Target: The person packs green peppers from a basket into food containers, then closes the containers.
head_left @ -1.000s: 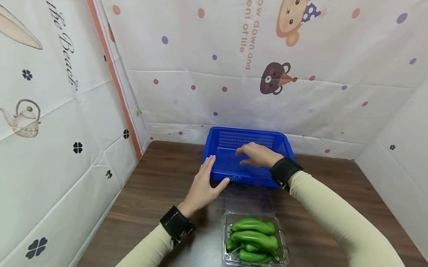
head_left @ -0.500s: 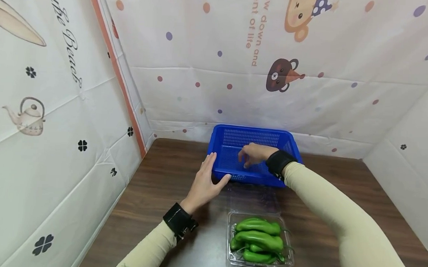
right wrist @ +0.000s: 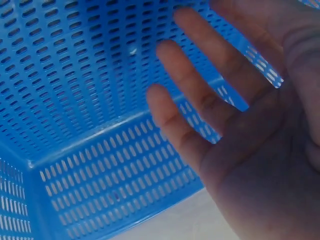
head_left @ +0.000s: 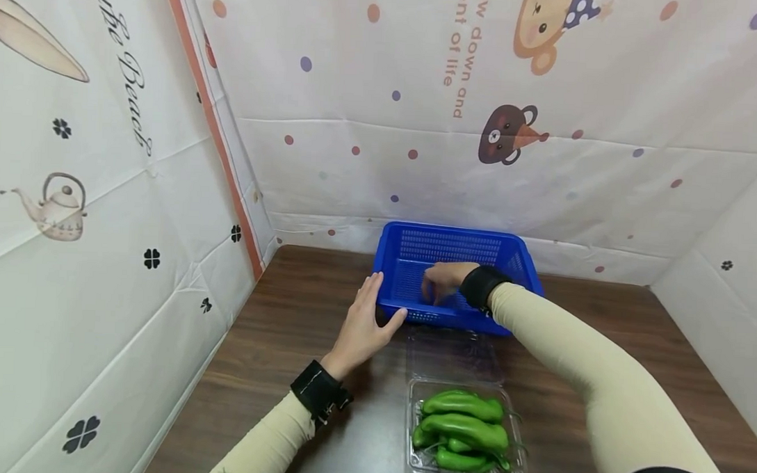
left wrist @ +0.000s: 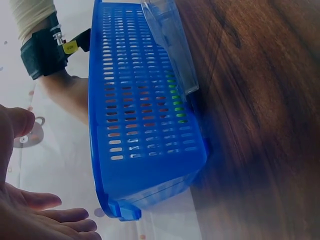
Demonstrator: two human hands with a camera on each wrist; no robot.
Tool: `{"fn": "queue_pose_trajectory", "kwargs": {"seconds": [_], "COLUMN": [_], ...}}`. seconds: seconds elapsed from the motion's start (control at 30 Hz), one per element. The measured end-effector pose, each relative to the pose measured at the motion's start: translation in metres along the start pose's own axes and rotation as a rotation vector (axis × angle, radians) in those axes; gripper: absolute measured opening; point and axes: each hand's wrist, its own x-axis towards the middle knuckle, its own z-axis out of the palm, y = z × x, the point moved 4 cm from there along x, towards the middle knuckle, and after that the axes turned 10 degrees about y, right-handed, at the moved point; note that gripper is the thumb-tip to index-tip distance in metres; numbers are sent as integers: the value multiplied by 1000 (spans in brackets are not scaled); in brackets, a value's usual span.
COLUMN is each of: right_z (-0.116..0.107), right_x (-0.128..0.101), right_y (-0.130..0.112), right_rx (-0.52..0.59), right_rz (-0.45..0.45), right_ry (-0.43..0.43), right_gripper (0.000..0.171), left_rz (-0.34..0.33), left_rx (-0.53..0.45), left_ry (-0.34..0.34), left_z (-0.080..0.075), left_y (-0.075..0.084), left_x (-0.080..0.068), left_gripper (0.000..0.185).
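A blue slotted plastic basket (head_left: 457, 312) stands at the back of the table. My right hand (head_left: 442, 280) reaches down inside it; in the right wrist view the fingers (right wrist: 192, 90) are spread and fairly straight, with nothing seen between them. Through the basket's slots in the left wrist view, something green (left wrist: 177, 102) shows low down, below the right fingers. My left hand (head_left: 359, 330) is held by the basket's near left corner, fingers straight and thumb apart. A small gap separates it from the basket in the left wrist view.
A clear plastic clamshell box (head_left: 411, 467) holds several long green peppers (head_left: 465, 431) on the wooden table (head_left: 262, 351). Its open lid (head_left: 452, 357) lies toward the basket. Printed sheets hang at the back (head_left: 330, 172) and both sides.
My right hand has moved lower into the basket, fingers pointing down. The left hand has kept its place by the corner. The head view has shifted slightly.
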Motion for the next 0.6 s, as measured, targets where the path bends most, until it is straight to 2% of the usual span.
{"fn": "queue_pose_trajectory", "kwargs": {"seconds": [0.17, 0.33, 0.6], "right_z": [3, 3, 5], "right_x": [-1, 1, 4], "right_y": [-5, -9, -15], "right_rx": [-15, -35, -58], "right_rz": [32, 61, 35], "right_ry": [-55, -65, -86], "right_gripper": [26, 33, 37], "left_rz": [-13, -18, -2], "left_rx": [1, -6, -17], "left_ry": [-12, -28, -20], "left_z": [0, 2, 4], "left_y": [-1, -2, -3], "left_x": [-2, -3, -1], "left_gripper": [81, 80, 78]}}
